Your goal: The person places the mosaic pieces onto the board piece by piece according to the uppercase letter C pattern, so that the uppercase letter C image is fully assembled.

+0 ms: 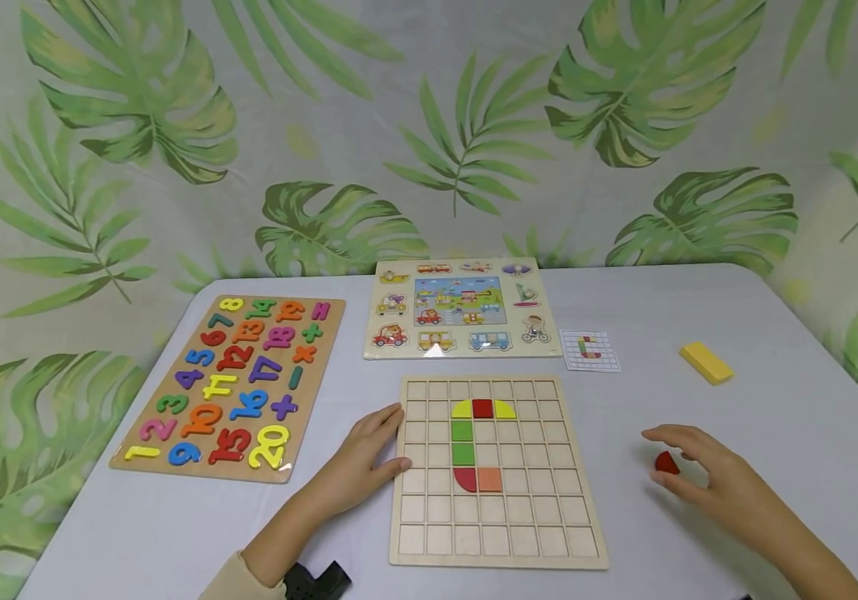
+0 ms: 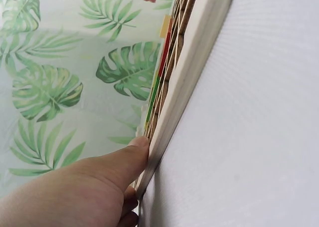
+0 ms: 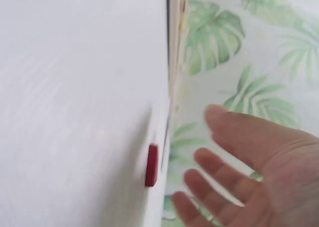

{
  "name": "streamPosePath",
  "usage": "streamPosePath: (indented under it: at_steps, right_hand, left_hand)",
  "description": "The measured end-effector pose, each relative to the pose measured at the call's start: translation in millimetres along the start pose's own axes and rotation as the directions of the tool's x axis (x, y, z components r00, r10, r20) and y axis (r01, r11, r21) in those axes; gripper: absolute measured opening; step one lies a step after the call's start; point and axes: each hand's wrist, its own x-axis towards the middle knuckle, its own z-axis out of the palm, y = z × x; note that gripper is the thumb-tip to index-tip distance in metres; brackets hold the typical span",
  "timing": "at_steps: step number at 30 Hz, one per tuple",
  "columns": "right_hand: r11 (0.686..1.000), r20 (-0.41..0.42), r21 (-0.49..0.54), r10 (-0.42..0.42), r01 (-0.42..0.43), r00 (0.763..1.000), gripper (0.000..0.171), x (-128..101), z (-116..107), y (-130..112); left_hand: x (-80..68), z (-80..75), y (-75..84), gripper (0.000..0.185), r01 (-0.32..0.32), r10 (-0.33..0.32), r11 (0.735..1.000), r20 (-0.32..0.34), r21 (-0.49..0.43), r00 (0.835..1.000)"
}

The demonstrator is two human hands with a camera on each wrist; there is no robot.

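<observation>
A wooden grid board (image 1: 500, 517) lies at the front middle of the table, with yellow, red, green and orange pieces (image 1: 474, 442) set in its cells. My left hand (image 1: 369, 454) rests flat against the board's left edge (image 2: 174, 102), fingers straight, the thumb (image 2: 124, 157) touching the rim. My right hand (image 1: 699, 471) hovers open over a small red piece (image 1: 666, 463) lying on the table right of the board. In the right wrist view the red piece (image 3: 151, 164) lies just beyond my spread fingers (image 3: 224, 152), untouched.
A number puzzle board (image 1: 234, 383) lies at the left, a vehicle puzzle (image 1: 455, 308) at the back middle. A small pattern card (image 1: 589, 349) sits beside it. A yellow block (image 1: 706, 362) lies at the right. A black object (image 1: 316, 581) is at the front edge.
</observation>
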Motion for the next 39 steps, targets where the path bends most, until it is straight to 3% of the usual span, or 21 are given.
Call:
streamPosePath:
  at_steps: [4,14,18,22,27,33,39]
  right_hand:
    - [1.000,0.057,0.005,0.012,-0.013,0.998,0.045,-6,4,18]
    - [0.999,0.024,-0.011,0.049,-0.048,0.999,0.034,-7,15,23]
    - [0.999,0.102,0.015,0.048,-0.050,0.994,0.039,-7,12,19]
    - [0.996,0.189,0.085,-0.015,-0.001,0.982,0.040,-7,7,18]
    - [0.990,0.245,0.138,-0.048,0.014,0.968,0.033,-4,7,17]
    - [0.994,0.269,0.101,0.024,-0.053,0.963,0.027,-1,10,15]
    - [0.998,0.251,0.037,0.044,-0.055,0.967,0.027,5,11,10]
  left_hand:
    - [0.3,0.3,-0.2,0.066,0.002,-0.002,1.000,0.010,-0.010,1.000]
    - [-0.1,0.5,1.2,0.065,0.018,-0.018,0.999,0.006,-0.037,1.000]
    - [-0.1,0.5,1.1,0.064,0.018,-0.017,0.999,0.012,-0.043,1.000]
    - [-0.5,0.3,1.2,0.064,0.019,-0.018,0.999,0.015,-0.045,1.000]
    - [-1.6,0.0,1.3,0.064,0.024,-0.023,0.999,0.020,-0.046,1.000]
    - [-1.2,0.2,1.5,0.065,0.029,-0.028,0.998,0.017,-0.050,0.999]
    - [-1.3,0.1,0.9,0.064,0.028,-0.027,0.998,0.020,-0.050,0.999]
